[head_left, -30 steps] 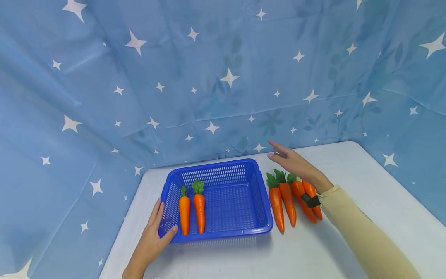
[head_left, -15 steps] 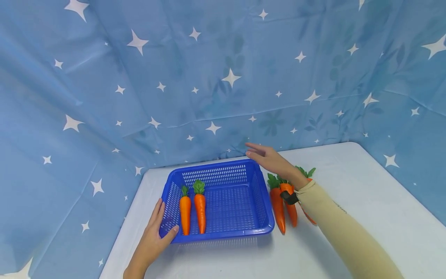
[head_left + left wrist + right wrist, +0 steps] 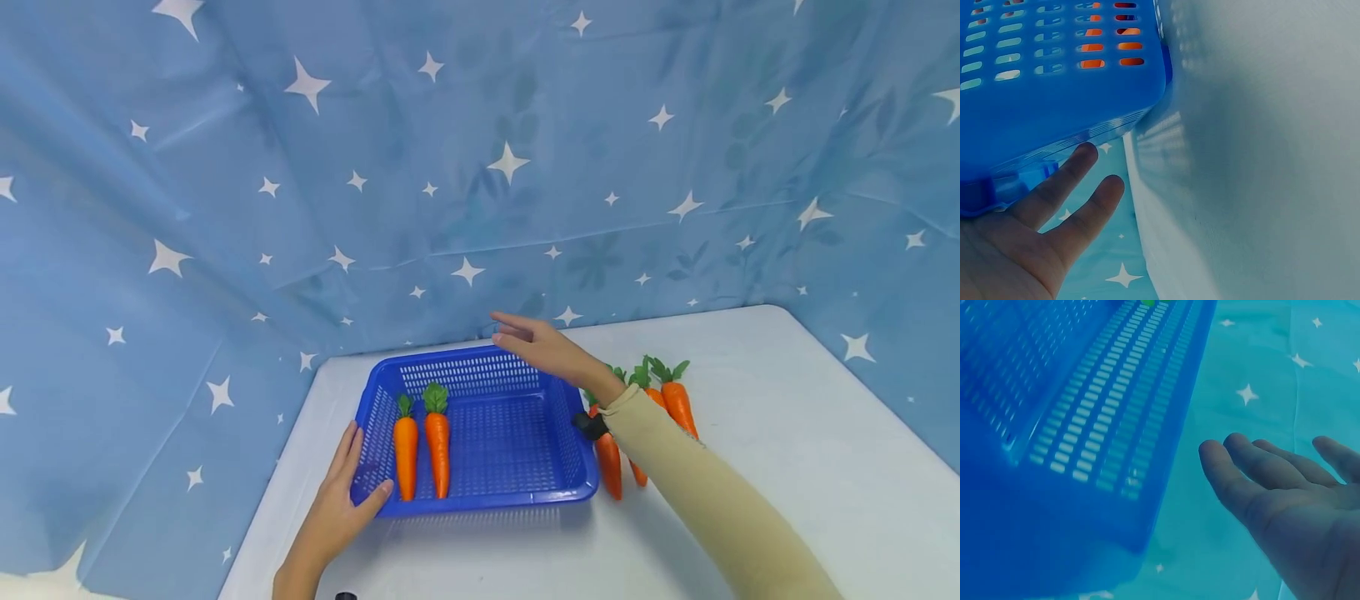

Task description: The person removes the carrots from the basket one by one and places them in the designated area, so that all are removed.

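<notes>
A blue slotted plastic basket stands on the white table with two carrots lying side by side in its left part, an orange one and a redder one, green tops toward the back. At the basket's front left corner my left hand rests against the side with fingers spread and straight, thumb by the front rim. My right hand hovers over the back right corner, fingers extended and holding nothing; the right wrist view shows it apart from the basket wall.
Several more carrots lie on the table to the right of the basket, partly covered by my right sleeve. A blue curtain with white stars hangs behind the table. A black device sits at my right wrist.
My right hand has moved left from above the loose carrots to over the basket's back right corner. The left hand stays at the basket, and the carrots have not moved.
</notes>
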Demonstrator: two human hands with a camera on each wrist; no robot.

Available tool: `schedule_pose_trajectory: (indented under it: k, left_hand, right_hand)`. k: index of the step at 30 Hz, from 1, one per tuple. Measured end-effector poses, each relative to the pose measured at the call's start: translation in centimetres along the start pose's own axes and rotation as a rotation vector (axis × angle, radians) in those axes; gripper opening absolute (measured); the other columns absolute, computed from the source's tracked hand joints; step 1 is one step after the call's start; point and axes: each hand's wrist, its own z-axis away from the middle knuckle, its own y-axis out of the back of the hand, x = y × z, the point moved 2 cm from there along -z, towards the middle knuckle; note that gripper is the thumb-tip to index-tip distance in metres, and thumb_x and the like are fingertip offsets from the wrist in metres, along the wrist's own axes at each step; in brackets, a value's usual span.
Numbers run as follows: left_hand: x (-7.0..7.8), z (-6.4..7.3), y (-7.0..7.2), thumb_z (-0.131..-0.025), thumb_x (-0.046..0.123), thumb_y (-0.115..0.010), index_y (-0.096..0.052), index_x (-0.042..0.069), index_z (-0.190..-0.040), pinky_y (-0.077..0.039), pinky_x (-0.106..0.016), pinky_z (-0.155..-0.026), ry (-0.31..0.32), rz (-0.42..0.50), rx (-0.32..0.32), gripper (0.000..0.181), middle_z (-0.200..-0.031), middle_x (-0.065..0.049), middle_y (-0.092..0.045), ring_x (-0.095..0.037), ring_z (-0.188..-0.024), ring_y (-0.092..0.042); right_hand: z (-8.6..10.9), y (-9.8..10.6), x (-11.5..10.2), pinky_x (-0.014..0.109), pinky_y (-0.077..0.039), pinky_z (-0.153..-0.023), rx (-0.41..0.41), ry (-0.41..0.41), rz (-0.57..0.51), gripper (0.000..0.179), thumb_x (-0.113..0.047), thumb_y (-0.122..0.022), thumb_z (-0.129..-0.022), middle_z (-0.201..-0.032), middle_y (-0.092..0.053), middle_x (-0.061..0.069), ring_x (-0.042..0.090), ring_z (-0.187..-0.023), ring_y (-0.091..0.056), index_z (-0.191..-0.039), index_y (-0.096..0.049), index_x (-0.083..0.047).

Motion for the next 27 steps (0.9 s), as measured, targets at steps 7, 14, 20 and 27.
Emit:
schedule_pose_trajectory:
  k: [7,14,20,27]
  left_hand:
    - [0.1,0.0,-0.1,-0.098,0.051,-0.067,-0.018,0.005,-0.171,-0.029,-0.077,-0.11,-0.001,0.0,-0.004,0.099,-0.179,-0.017,-0.008,-0.053,-0.157,-0.02]
    - [0.1,-0.1,-0.2,-0.097,0.051,-0.068,-0.018,0.005,-0.171,-0.028,-0.075,-0.112,0.007,0.002,-0.004,0.101,-0.179,-0.016,-0.007,-0.051,-0.158,-0.02]
    - [0.3,0.0,0.0,-0.097,0.052,-0.067,-0.018,0.005,-0.171,-0.029,-0.076,-0.111,0.024,-0.003,-0.013,0.101,-0.179,-0.016,-0.007,-0.052,-0.158,-0.02]
    - [0.4,-0.1,0.0,-0.097,0.053,-0.067,-0.018,0.005,-0.172,-0.029,-0.077,-0.11,0.028,0.0,-0.01,0.101,-0.179,-0.015,-0.007,-0.052,-0.158,-0.02]
  right_hand:
    - [-1.4,-2.3,-0.1,0.059,-0.036,-0.121,-0.064,0.012,0.01,0.065,-0.032,-0.058,-0.111,-0.172,-0.035,0.016,0.037,-0.156,-0.036,-0.169,-0.035,-0.011]
    - [-2.6,-4.6,0.3,0.058,-0.039,-0.119,-0.123,-0.024,0.008,0.065,-0.033,-0.059,-0.111,-0.17,-0.036,0.018,0.039,-0.156,-0.036,-0.168,-0.037,-0.011]
    - [-3.5,-6.5,0.7,0.058,-0.039,-0.119,-0.147,-0.032,0.056,0.064,-0.034,-0.058,-0.11,-0.17,-0.038,0.018,0.04,-0.155,-0.037,-0.166,-0.04,-0.01]
    - [-4.2,-8.5,1.0,0.056,-0.041,-0.118,-0.175,-0.036,0.071,0.064,-0.035,-0.059,-0.11,-0.168,-0.041,0.016,0.04,-0.153,-0.041,-0.165,-0.042,-0.009]
